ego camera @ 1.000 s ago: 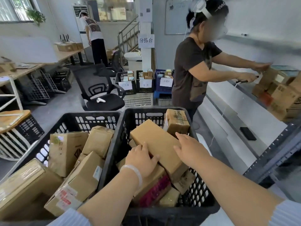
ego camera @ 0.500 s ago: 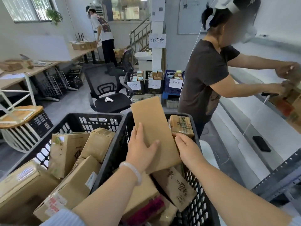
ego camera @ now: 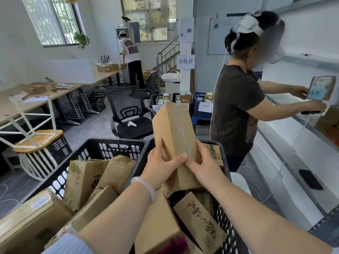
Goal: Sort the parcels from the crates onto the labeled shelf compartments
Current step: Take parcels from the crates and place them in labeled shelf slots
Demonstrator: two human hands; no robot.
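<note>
A long brown cardboard parcel (ego camera: 173, 132) stands nearly upright above the right black crate (ego camera: 222, 215). My left hand (ego camera: 162, 166) grips its lower left side, thumb across the front. My right hand (ego camera: 203, 165) grips its lower right side, and the thumbs meet on the front face. Several more brown parcels lie in this crate, one with dark writing (ego camera: 200, 219). The left black crate (ego camera: 102, 147) holds several cardboard parcels too. The shelf (ego camera: 293, 153) runs along the right.
A person in a dark shirt (ego camera: 236, 109) stands close behind the right crate, holding a parcel at the shelf. A black office chair (ego camera: 132, 120) is beyond the crates. An upturned stool (ego camera: 34, 138) lies left. A black phone (ego camera: 311, 181) rests on the shelf.
Both hands have lifted the long parcel out of the right crate and tipped it from lying flat to nearly upright. The view has tilted upward.
</note>
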